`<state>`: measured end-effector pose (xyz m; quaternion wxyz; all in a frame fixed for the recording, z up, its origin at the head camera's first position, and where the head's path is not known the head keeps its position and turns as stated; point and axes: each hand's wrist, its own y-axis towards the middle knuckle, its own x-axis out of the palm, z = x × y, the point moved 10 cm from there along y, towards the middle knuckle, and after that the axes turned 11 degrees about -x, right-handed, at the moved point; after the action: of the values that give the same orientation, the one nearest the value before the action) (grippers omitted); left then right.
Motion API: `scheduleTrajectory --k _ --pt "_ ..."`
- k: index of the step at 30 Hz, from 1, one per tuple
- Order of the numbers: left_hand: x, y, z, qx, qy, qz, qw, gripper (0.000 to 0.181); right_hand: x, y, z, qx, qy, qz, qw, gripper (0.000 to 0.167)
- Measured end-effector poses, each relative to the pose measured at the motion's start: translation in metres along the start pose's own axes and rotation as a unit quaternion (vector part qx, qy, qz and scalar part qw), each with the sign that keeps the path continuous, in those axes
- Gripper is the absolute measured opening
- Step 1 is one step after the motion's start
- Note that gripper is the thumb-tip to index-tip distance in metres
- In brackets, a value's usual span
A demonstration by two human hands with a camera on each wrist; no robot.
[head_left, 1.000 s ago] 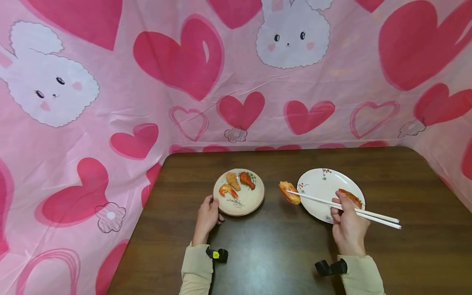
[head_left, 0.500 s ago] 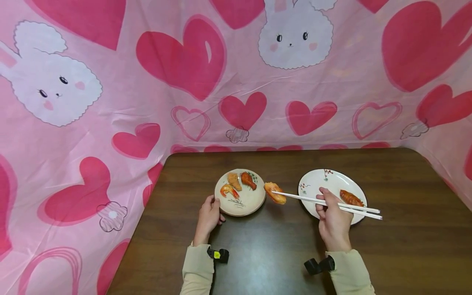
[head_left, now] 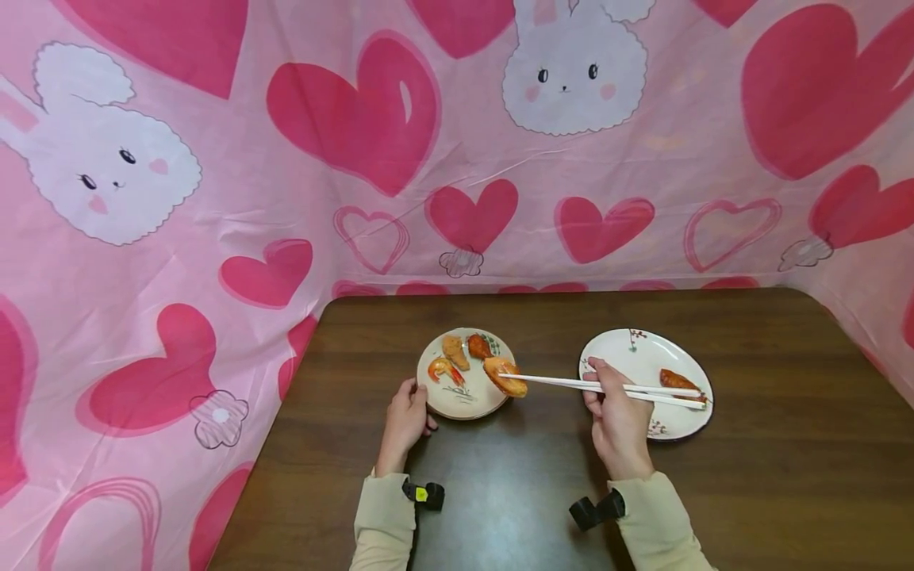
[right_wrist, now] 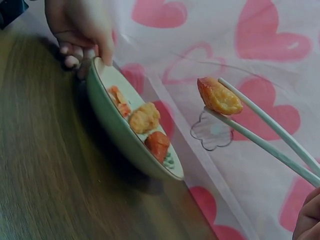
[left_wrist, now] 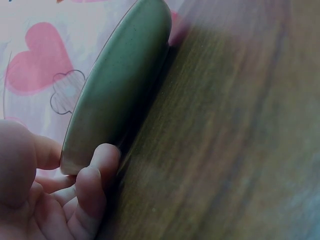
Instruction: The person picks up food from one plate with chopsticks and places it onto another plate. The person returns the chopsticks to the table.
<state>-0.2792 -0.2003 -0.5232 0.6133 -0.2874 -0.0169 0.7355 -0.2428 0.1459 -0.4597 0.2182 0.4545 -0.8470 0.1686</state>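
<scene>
My right hand (head_left: pixel 620 420) holds a pair of white chopsticks (head_left: pixel 550 382). Their tips pinch a golden-brown food piece (right_wrist: pixel 218 96) that looks like a fried dumpling. It hangs over the right edge of a round cream plate (head_left: pixel 467 403), apart from the plate in the right wrist view. The plate carries a shrimp (head_left: pixel 444 370), a nugget-like piece (head_left: pixel 455 351) and a drumstick (head_left: pixel 478 346), partly covered by the pinched piece in the head view. My left hand (head_left: pixel 407 416) grips the plate's left rim, thumb at the edge and fingers against the underside (left_wrist: pixel 120 75).
An oval white plate (head_left: pixel 617 349) with flower sprigs stands to the right, holding a chicken wing (head_left: pixel 674 379). Both plates are on a dark wooden table (head_left: pixel 500 484). A pink heart-and-rabbit cloth (head_left: pixel 400 159) hangs behind the table and along its left side.
My right hand has moved left with the chopsticks, carrying the dumpling-like piece from beside the oval plate to above the round plate's right edge. My left hand stays at the round plate's rim.
</scene>
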Motion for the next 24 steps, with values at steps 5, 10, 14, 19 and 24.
scheduleTrajectory --k 5,10,14,19,24 --pt "0.0 -0.001 0.002 0.006 -0.003 -0.001 1.0 0.042 0.009 -0.003 0.01 0.009 -0.023 -0.015 0.9996 0.02" --pt "-0.001 -0.002 0.003 0.011 -0.006 -0.003 0.9999 0.042 0.017 -0.006 0.023 0.019 -0.046 -0.034 0.9982 0.022" --pt "0.0 -0.003 0.004 0.016 -0.004 -0.005 0.9999 0.042 0.021 -0.007 0.032 0.023 -0.061 -0.041 0.9971 0.022" --pt "0.0 -0.003 0.005 0.016 -0.001 -0.006 0.9998 0.043 0.024 -0.008 0.044 0.028 -0.08 -0.051 0.9951 0.017" --pt "0.0 -0.003 0.005 0.015 0.001 -0.004 0.9999 0.043 0.033 -0.009 0.054 0.023 -0.101 -0.071 0.992 0.021"
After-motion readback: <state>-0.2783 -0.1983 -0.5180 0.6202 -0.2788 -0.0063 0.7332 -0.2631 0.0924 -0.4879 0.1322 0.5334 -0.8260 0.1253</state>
